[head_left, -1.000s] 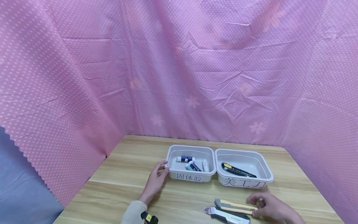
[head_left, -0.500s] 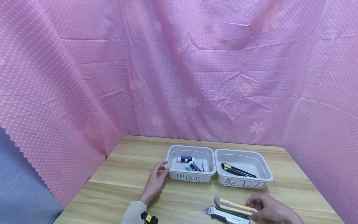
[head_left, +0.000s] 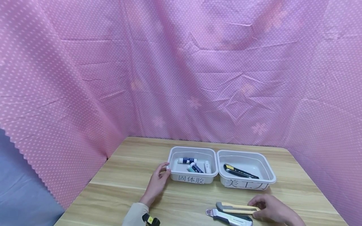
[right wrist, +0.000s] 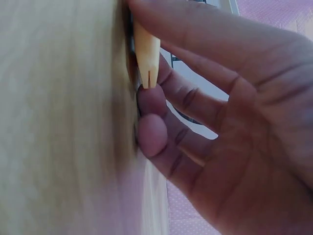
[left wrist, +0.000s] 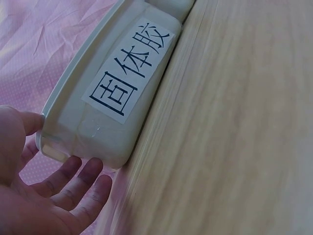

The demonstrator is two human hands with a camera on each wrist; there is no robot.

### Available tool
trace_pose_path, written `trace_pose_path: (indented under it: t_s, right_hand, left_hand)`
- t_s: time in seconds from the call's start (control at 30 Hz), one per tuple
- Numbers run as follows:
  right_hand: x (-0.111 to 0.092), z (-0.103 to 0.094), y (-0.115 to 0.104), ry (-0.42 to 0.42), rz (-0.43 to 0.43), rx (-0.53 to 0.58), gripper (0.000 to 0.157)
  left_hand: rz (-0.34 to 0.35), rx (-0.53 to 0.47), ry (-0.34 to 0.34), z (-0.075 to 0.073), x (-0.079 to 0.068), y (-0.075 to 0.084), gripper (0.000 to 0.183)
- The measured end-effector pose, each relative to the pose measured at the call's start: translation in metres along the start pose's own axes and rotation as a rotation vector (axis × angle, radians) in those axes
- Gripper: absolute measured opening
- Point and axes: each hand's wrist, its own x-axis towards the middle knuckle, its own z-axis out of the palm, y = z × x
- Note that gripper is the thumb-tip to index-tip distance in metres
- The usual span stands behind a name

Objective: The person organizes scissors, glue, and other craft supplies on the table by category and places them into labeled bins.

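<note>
My left hand (head_left: 156, 182) grips the left front corner of a white plastic box (head_left: 193, 179); the left wrist view shows the thumb on its rim (left wrist: 63, 93) and fingertips against its side. Inside lie several glue sticks (head_left: 188, 160). My right hand (head_left: 272, 208) pinches the right end of a yellow-and-grey utility knife (head_left: 237, 208). In the right wrist view, the knife's yellow end (right wrist: 147, 54) sits between thumb and fingers. A white-and-black utility knife (head_left: 230, 217) lies just in front of it on the table, partly overlapped by a dark shape.
A second white box (head_left: 246, 184) stands against the first one's right side, with black utility knives (head_left: 240, 172) in it. Both boxes bear paper labels. The wooden table (head_left: 113, 194) ends at a pink dotted curtain (head_left: 181, 78) behind.
The yellow utility knife has turned slightly in my right hand, its left end swinging up and then back down. My right hand has shifted a little left. The left hand and boxes stay put.
</note>
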Motion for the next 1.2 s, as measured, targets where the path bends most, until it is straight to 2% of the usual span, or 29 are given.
trace_pose_path:
  t_s: [0.2,0.4,0.5,0.7,0.77,0.93,1.03,1.2]
  right_hand:
    - [0.0001,-0.0014,-0.0009,0.020,0.035,-0.033,0.027]
    - [-0.0019,-0.0006,-0.0030,0.124,0.062,-0.108,0.031]
    - [-0.0012,-0.0012,-0.0035,0.143,0.072,-0.133,0.032]
    - [-0.0004,-0.0029,-0.0036,0.132,0.069,-0.088,0.035]
    - [-0.0003,-0.0036,-0.0040,0.138,0.040,-0.069,0.037]
    - [0.0004,-0.0047,-0.0058,0.150,0.005,0.069,0.044]
    - [0.0008,-0.0050,-0.0070,0.169,0.027,0.152,0.048]
    - [0.0018,-0.0063,-0.0082,0.191,0.013,0.216,0.049]
  left_hand:
    - [-0.006,0.006,0.002,0.0001,-0.0002,0.0007,0.042]
    - [-0.012,0.012,0.001,0.0004,-0.0019,0.0028,0.043]
    - [-0.012,0.013,0.004,0.0004,-0.0021,0.0029,0.043]
    - [-0.014,0.016,0.007,0.0003,-0.0015,0.0021,0.043]
    - [-0.014,0.017,0.007,0.0003,-0.0010,0.0014,0.042]
    - [-0.013,0.010,0.009,0.0005,0.0000,0.0000,0.043]
    - [-0.015,0.013,0.010,0.0006,-0.0005,0.0001,0.043]
    - [-0.020,0.021,0.010,0.0007,-0.0013,0.0006,0.043]
